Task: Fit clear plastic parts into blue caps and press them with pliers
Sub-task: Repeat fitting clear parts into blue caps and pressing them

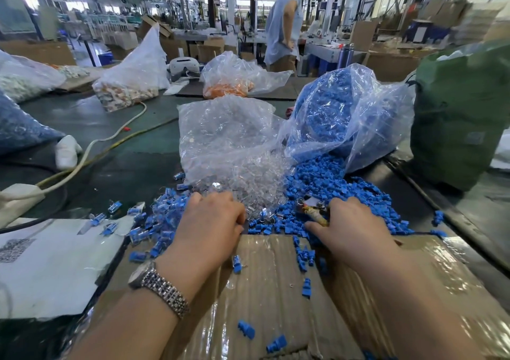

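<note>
Both forearms are extended forward over a flattened cardboard sheet (276, 290) covered with clear tape, palms turned down. The left hand (212, 221) is placed at the near edge of the heap of clear plastic parts (248, 183), its fingers curled downward with the knuckles raised; whether anything is pinched beneath them cannot be told, since the fingertips are hidden. A metal-link wristwatch (158, 288) is worn on the left wrist; its dial cannot be read. The right hand (356, 224) is laid on the spill of blue caps (345, 191), fingers curled around the worn, yellowish handle of the pliers (313, 210), whose metal head is seen just left of the knuckles, while the thumb is stretched leftward over the caps. The clear parts are seen pouring from an open transparent bag (226, 133), and the blue caps from a second bag (345, 111) just to its right. Assembled pieces (162, 221), blue with clear inserts, are scattered left of the left hand. A white sheet (55, 263) at the left bears a blurred square code-like print (15, 249); nothing written there can be made out.
</note>
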Tool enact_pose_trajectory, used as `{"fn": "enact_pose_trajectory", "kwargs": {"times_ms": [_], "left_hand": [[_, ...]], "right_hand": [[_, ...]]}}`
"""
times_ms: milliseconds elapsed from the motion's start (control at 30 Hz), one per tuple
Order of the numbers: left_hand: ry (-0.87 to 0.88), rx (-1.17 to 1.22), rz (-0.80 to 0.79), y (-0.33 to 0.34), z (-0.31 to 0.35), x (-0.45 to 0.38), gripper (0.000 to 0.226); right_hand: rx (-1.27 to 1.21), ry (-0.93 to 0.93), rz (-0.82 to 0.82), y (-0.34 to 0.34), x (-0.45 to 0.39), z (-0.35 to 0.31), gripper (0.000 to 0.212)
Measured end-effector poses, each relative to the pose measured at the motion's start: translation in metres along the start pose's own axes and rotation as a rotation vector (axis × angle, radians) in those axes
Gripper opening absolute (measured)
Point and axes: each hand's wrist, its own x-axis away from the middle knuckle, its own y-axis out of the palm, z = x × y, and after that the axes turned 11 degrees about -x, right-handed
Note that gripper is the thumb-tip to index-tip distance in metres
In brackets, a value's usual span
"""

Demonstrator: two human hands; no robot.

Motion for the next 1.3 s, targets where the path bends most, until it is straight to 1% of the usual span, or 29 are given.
{"fn": "enact_pose_trajectory", "kwargs": {"times_ms": [133, 233, 300, 367, 433, 467, 533, 600, 667, 767, 900, 967, 1033, 1067, 1133, 1167, 1200, 1300], "left_hand": [[-0.035, 0.085, 0.096, -0.003, -0.006, 0.002, 0.005], [-0.121, 0.295, 0.141, -0.007, -0.007, 0.0, 0.006], [-0.202, 0.565, 0.094, -0.01, -0.005, -0.002, 0.007], [-0.291, 0.919, -0.011, -0.014, -0.005, -0.003, 0.009], [-0.368, 1.217, -0.105, -0.019, -0.007, -0.003, 0.012], [-0.402, 1.348, -0.145, -0.02, -0.008, -0.003, 0.016], [-0.452, 1.575, -0.204, -0.021, -0.01, -0.004, 0.032], [-0.468, 1.703, -0.231, -0.02, -0.01, -0.005, 0.04], [-0.459, 1.769, -0.252, -0.019, -0.011, -0.005, 0.036], [-0.426, 1.862, -0.31, -0.018, -0.011, -0.005, 0.022], [-0.394, 1.923, -0.375, -0.02, -0.011, -0.005, 0.018], [-0.391, 1.919, -0.393, -0.021, -0.01, -0.005, 0.018], [-0.394, 1.907, -0.397, -0.02, -0.008, -0.004, 0.017], [-0.394, 1.9, -0.395, -0.02, -0.007, -0.004, 0.017], [-0.388, 1.878, -0.384, -0.019, -0.003, -0.003, 0.018], [-0.384, 1.868, -0.373, -0.019, -0.002, -0.003, 0.018], [-0.379, 1.86, -0.364, -0.019, -0.001, -0.003, 0.018], [-0.357, 1.839, -0.351, -0.019, 0.001, -0.003, 0.018]], "right_hand": [[0.012, 0.004, -0.004, 0.0, 0.001, -0.003, 0.058], [-0.022, 0.011, -0.022, -0.001, 0.003, -0.004, 0.061], [-0.039, -0.032, 0.015, -0.004, 0.006, -0.005, 0.061], [-0.102, -0.131, 0.045, -0.007, 0.01, -0.009, 0.049], [-0.159, -0.223, -0.005, -0.007, 0.013, -0.017, 0.035], [-0.145, -0.249, -0.043, -0.005, 0.015, -0.021, 0.033], [-0.066, -0.276, -0.083, -0.001, 0.017, -0.026, 0.029], [-0.029, -0.307, -0.062, 0.002, 0.017, -0.026, 0.018], [-0.012, -0.337, -0.027, 0.005, 0.017, -0.024, 0.005], [0.028, -0.357, -0.02, 0.007, 0.017, -0.023, 0.008], [0.048, -0.399, -0.004, 0.003, 0.017, -0.023, 0.015], [-0.131, -0.393, 0.037, -0.002, 0.017, -0.02, 0.015], [-0.465, -0.407, 0.093, -0.009, 0.017, -0.017, 0.01], [-0.654, -0.423, 0.095, -0.012, 0.019, -0.016, 0.008], [-0.969, -0.477, 0.03, -0.016, 0.022, -0.016, 0.01], [-1.052, -0.505, 0.002, -0.017, 0.024, -0.017, 0.012], [-1.082, -0.528, -0.01, -0.017, 0.025, -0.018, 0.013], [-1.024, -0.541, 0.025, -0.011, 0.025, -0.021, 0.015]]}}
